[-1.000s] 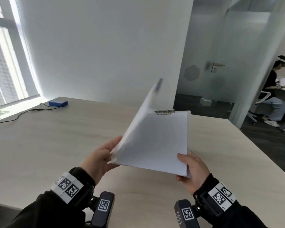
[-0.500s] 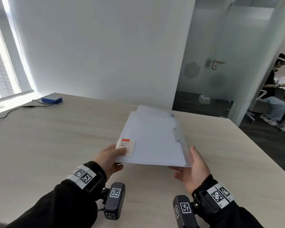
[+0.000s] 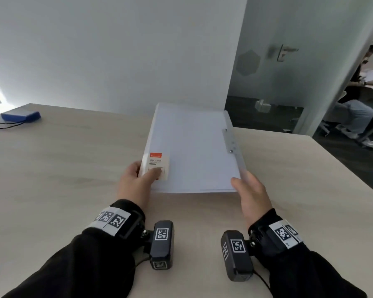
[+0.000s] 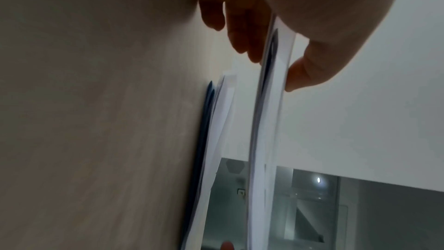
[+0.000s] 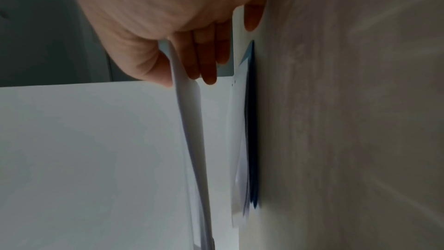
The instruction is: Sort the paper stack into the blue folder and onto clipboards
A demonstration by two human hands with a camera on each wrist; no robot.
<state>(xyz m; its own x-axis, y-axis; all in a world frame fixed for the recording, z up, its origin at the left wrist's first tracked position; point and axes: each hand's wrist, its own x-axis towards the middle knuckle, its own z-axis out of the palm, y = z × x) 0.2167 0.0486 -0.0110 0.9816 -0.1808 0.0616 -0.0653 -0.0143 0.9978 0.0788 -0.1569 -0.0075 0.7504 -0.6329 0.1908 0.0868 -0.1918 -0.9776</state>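
Though apart — hands [image 3: 136, 186] pinching clipboard [image 3: 192, 147]

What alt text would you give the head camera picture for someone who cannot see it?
Two hands, left hand and right hand, hold a translucent folder of white paper by its near corners above a pale wooden table. A small blue box sits far left.

Blue box [image 3: 21, 116], seemingly cabled, on table [image 3: 63, 168].

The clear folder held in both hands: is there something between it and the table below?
Yes. Under the clear folder, papers on a blue folder already lie on the table. The left hand and right hand hold it above them.
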